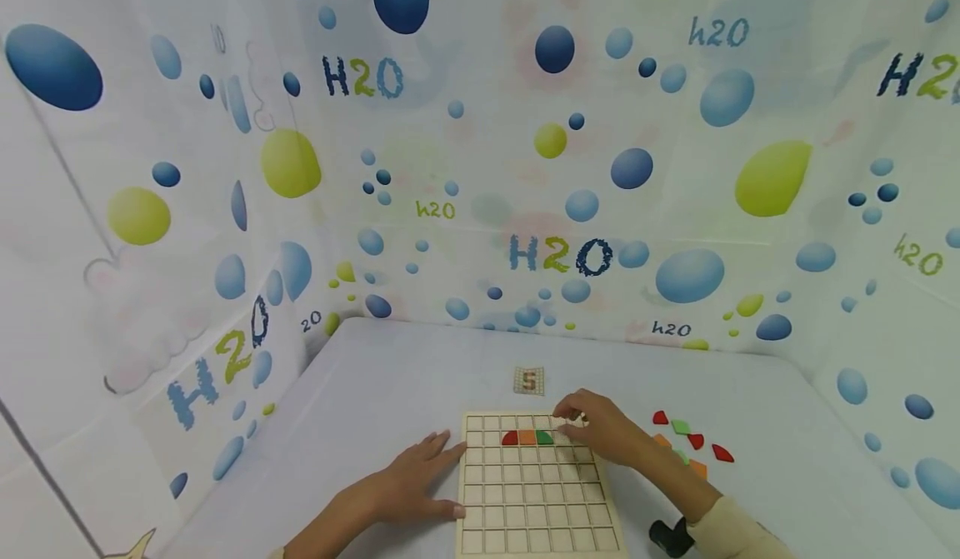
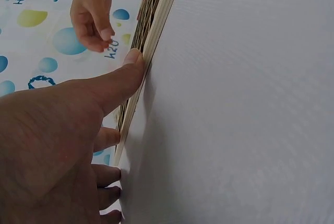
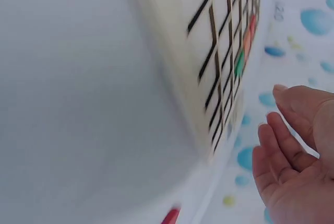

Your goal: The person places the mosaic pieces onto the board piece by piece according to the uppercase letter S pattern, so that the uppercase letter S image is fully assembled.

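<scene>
White tabletop (image 1: pixel 360 409); left hand (image 1: pixel 414 482) splayed against wooden grid (image 1: pixel 537 495); right hand (image 1: pixel 602 429) (empty) loosely curled.

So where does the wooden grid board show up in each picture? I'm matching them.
Head: the grid board lies at the bottom, just right of centre.
Left wrist: nearly edge-on, a narrow strip slanting down from the top, left of centre.
Right wrist: upper middle, tapering down to a corner.
Shared landmark: the right hand, upper left in left wrist, lower right in right wrist.
</scene>
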The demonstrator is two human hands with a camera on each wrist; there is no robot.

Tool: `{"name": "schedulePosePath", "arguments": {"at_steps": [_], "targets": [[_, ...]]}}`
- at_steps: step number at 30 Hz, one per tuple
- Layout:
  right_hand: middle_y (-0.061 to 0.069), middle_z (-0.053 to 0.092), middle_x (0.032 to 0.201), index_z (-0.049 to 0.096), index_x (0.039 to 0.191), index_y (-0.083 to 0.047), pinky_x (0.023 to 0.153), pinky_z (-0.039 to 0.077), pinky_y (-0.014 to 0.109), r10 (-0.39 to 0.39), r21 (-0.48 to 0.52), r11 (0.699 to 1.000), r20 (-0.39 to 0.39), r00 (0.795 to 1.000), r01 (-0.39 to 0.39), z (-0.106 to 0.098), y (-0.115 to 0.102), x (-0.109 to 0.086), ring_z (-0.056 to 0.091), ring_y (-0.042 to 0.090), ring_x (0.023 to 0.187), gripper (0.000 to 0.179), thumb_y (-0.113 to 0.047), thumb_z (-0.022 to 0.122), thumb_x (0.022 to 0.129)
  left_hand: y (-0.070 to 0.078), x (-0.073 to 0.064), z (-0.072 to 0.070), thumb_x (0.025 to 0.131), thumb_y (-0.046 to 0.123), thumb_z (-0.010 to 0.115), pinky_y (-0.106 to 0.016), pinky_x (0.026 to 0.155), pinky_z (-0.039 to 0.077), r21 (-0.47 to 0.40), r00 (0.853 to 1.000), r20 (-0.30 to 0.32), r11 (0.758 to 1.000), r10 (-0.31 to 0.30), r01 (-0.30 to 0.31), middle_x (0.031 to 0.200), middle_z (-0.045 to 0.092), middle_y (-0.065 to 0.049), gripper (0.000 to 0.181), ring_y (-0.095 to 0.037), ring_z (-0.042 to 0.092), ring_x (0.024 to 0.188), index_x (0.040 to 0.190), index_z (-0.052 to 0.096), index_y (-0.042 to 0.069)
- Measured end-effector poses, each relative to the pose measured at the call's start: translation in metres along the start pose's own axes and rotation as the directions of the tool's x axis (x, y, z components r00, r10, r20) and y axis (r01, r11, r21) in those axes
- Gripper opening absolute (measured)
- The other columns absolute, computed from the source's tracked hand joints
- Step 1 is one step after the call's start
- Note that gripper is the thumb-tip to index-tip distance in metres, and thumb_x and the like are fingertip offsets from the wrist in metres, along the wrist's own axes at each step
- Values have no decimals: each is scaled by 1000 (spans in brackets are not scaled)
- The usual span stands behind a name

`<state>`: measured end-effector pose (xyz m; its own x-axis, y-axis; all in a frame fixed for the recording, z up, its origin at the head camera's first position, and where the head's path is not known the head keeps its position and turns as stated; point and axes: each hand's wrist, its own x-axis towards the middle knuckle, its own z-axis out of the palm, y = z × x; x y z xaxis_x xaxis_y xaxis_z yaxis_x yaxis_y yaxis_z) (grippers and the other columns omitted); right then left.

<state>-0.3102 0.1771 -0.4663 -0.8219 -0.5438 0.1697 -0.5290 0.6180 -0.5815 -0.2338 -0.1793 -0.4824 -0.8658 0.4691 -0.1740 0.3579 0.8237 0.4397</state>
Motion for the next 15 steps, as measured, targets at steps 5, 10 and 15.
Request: {"name": "schedulePosePath", "arguments": {"at_steps": [5,10,15], "targets": [[6,71,118,71,122,-8,94,59,36,112,37,993,-103,988,-108,-27,23,-24,67,21,108,25,-19,75,100,-2,1,1,92,61,75,-71,122,25,-6,999,-6,999,40,-40,171,25,-26,94,-50,23,158,164,37,15],[15,71,127,66,132,-1,94,60,32,267,214,947,-110,957,-240,-56,48,-50,69,27,114,39,-25,72,102,-1,1,0,92,61,74,-71,122,25,-13,999,-4,999,45,-45,171,25,-27,93,-50,23,158,164,37,14],[19,67,134,57,143,4,99,60,41,397,295,887,-93,913,-355,-78,71,-74,68,33,118,49,-29,65,107,1,0,-1,92,61,74,-71,123,25,-19,999,-1,999,35,-35,171,25,-26,93,-50,22,158,164,38,14]]}}
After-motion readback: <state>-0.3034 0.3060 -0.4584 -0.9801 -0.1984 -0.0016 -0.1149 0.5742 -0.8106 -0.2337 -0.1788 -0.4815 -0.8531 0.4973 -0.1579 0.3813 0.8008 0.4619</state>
